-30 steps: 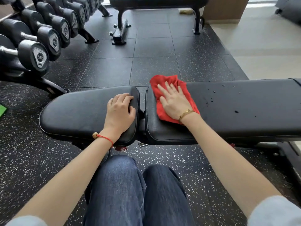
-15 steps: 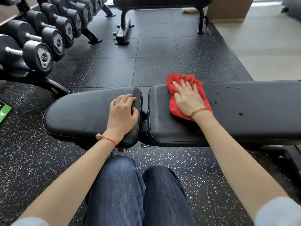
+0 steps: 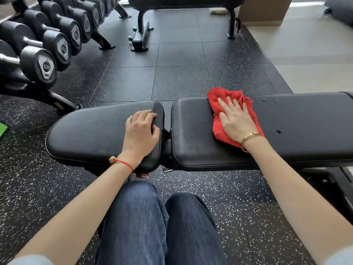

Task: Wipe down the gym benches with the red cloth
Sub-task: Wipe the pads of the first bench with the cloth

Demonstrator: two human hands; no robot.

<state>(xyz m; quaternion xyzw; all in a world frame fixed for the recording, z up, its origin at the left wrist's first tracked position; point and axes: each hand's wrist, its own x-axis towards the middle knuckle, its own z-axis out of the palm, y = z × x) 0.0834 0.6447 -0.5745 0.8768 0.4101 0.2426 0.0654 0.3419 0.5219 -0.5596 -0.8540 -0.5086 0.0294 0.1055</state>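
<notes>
A black padded gym bench lies across the view in two parts: a seat pad (image 3: 89,131) at the left and a long back pad (image 3: 305,127) at the right. A crumpled red cloth (image 3: 219,98) lies on the back pad near its left end. My right hand (image 3: 236,119) presses flat on the cloth with fingers spread. My left hand (image 3: 142,129) rests on the right end of the seat pad, fingers curled over its edge. Small water drops dot the back pad to the right of the cloth.
A rack of black dumbbells (image 3: 47,46) stands at the left. A second black bench (image 3: 183,4) stands at the far side across the dark rubber floor. A green object (image 3: 2,129) lies on the floor at the left edge. My knees in jeans are below the bench.
My right hand has slid the red cloth to the right along the back pad. My left hand has stayed on the seat pad.
</notes>
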